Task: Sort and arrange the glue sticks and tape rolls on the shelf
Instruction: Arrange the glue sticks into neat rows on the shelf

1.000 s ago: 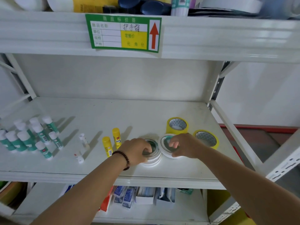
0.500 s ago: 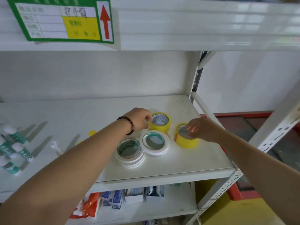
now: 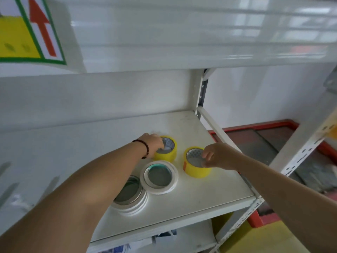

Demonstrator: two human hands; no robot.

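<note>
From the head camera, both arms reached over the white shelf (image 3: 191,196) toward four tape rolls grouped near its right end. The left hand (image 3: 152,143), with a dark bead bracelet (image 3: 144,146) at the wrist, gripped the far yellow tape roll (image 3: 169,152) — fingers curled over its rim and into the core. The right hand (image 3: 217,156) gripped the near yellow tape roll (image 3: 195,167) the same way, fingertips hooked into the hole from the right side. Both yellow rolls lay flat on the shelf, close together but apart. In front of them lay a white tape roll (image 3: 159,177), flat and untouched. Just beside it to the left sat a stack of white tape rolls (image 3: 133,199), partly hidden under the left forearm. Above — on the upper shelf's front edge — hung a green-bordered label (image 3: 32,33) with a red arrow. The glue sticks were out of sight
</note>
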